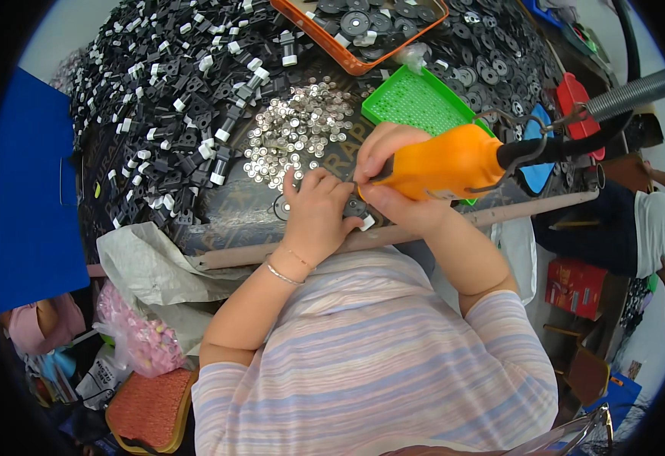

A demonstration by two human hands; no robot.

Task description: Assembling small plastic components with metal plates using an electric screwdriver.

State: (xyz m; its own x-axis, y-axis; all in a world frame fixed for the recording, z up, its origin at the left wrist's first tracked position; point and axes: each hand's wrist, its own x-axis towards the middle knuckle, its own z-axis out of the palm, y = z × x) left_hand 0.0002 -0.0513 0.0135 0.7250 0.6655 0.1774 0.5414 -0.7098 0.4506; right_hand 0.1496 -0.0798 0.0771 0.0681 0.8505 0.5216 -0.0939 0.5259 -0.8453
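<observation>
one orange power screwdriver (446, 161), lying level, gripped whole by the right hand (393, 178), fingers wrapped shut round its body, tip down at the table edge. one small black part (355, 209) with a white end, pinched under the left hand (317, 216), fingers curled down onto it, wrist bent, a thin bracelet (283, 275) on it. one green tray (416, 102); one orange tray (363, 30) of black discs. black-and-white parts (188, 99) heaped, too many to count; silver discs (294, 133) likewise.
</observation>
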